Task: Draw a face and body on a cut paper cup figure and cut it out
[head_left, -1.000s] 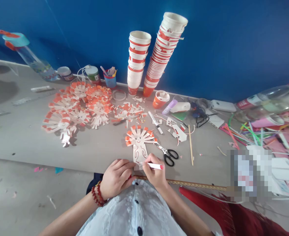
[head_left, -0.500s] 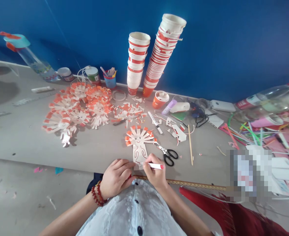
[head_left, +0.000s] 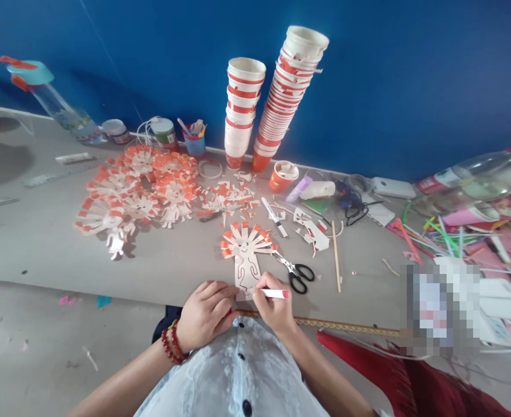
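1. The right hand (head_left: 272,298) has its thumb and fingers pinched round a white marker (head_left: 276,293); its writing tip is too small to make out.
2. The marker's long axis runs nearly crosswise, from the pinch out to its red end on the right.
3. The left hand (head_left: 209,310) lies palm down at the table edge, fingers loosely bent, fingertips at the paper's lower left border; a bit of red shows by the thumb, but I cannot tell whether it is gripped.
4. The paper figure (head_left: 246,267) lies flat between the hands, its drawn-on strip stretching away from the body, across the marker's line. The right hand overlaps its lower right side, so is the nearer to the outlines.
5. Beyond the strip sits its fringed head, farthest from both hands.
6. Scissors (head_left: 293,268) lie just right.
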The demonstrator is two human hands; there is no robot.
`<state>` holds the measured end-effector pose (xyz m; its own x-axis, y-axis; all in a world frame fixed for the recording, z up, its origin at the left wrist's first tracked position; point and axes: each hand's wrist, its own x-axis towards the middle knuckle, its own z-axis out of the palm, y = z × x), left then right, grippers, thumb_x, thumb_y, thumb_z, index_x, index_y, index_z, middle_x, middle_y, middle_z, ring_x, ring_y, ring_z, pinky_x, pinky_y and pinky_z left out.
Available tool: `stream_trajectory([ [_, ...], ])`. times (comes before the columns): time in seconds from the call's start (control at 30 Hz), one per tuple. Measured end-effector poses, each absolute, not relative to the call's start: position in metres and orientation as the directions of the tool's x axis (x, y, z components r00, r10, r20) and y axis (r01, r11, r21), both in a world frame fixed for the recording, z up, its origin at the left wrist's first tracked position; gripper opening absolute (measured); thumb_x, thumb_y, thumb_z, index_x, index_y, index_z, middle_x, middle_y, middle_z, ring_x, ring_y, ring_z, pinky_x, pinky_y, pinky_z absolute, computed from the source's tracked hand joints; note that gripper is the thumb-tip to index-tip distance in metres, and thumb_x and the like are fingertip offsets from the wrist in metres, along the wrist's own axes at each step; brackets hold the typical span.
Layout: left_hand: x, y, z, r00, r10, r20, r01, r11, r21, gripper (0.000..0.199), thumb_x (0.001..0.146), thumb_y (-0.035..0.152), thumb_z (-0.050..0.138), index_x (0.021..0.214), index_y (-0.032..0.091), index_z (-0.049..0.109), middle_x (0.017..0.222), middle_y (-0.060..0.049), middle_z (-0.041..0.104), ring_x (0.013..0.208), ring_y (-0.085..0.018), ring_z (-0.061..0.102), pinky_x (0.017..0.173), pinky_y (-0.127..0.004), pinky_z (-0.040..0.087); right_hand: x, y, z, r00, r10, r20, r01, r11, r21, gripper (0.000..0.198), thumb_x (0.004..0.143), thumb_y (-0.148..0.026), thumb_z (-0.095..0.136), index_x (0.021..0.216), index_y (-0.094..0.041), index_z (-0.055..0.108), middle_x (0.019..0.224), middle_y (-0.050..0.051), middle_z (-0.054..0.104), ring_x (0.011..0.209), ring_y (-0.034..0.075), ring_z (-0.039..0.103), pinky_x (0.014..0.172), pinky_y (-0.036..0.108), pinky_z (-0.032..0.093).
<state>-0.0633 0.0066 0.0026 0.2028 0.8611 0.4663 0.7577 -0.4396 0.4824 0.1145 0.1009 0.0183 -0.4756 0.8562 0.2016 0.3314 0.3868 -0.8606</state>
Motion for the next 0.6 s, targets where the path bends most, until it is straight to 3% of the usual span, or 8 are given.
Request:
stream_trajectory([
  [0.6, -0.0626, 0.0072, 0.0045, 0.194, 0.864, 0.465, 0.770, -0.428, 0.473, 0.015, 0.098, 0.027, 0.052, 0.086, 0.020, 0.059, 0.110, -0.010, 0.075, 0.099, -0.023, 0.065, 0.081, -0.037, 0.049, 0.1137, 0.1010, 0.0187, -0.497, 0.849, 0.179, 0.342, 0.381, -0.859, 0.021, 0.080, -0.016, 0.051, 0.062, -0.022, 0.042, 0.051, -0.007, 0.043, 0.045, 0.010, 0.039, 0.047, 0.022, 0.031],
])
